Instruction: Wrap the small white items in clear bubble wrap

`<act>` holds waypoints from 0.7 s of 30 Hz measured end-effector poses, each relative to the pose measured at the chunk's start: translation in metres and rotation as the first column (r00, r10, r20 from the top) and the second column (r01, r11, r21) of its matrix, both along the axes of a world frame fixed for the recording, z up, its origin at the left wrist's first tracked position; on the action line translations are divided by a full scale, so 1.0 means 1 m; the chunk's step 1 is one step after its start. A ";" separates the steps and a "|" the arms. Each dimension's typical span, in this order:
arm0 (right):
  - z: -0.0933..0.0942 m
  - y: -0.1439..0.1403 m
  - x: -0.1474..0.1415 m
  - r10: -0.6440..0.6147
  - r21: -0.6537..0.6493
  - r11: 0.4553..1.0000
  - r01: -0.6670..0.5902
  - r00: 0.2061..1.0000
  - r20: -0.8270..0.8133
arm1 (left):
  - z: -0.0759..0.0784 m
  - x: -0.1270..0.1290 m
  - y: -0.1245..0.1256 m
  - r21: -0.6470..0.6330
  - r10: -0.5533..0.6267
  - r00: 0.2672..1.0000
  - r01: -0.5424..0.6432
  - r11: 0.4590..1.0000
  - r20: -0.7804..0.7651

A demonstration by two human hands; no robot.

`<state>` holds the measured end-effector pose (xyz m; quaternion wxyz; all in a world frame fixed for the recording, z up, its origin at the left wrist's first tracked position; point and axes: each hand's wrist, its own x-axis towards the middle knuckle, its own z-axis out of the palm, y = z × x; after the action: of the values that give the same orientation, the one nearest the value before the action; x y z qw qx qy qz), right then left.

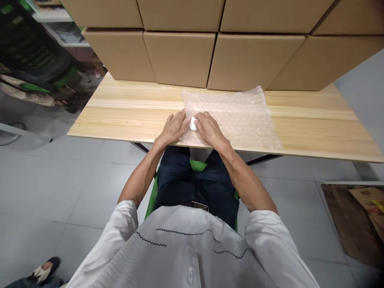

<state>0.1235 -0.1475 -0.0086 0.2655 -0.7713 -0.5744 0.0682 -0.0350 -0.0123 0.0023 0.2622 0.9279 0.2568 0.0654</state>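
Nearest to us, at the front edge of the long pale wooden table (126, 120), we rest both hands on the near left corner of a clear sheet of bubble wrap (237, 116). Our left hand (174, 129) lies palm down with the fingers stretched flat and loose, and it seems to pin the corner of the sheet against the table so it cannot slide. Our right hand (210, 129) sits just beside it, its fingers curled over a small white rounded object (193, 124), which shows only in the gap between the two hands. We judge the grip to be light, a cupping that keeps the piece from rolling; whether the thumb closes under it we cannot tell. So little of the object shows that its long axis and heading cannot be read. The sheet itself runs lengthwise along the table, spreading right from our hands. Beyond it, at the table's far edge, stands a wall of stacked brown cardboard boxes (180, 58).
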 end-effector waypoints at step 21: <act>0.002 0.002 0.025 0.045 0.184 0.981 0.064 0.843 -0.535 | 0.006 0.060 -0.065 -0.057 0.089 0.993 -0.084 0.995 0.082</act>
<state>0.1484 -0.1459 -0.0068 0.4899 -0.6944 -0.4772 0.2236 0.0249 -0.0773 0.0087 0.2946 0.9050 0.2871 0.1089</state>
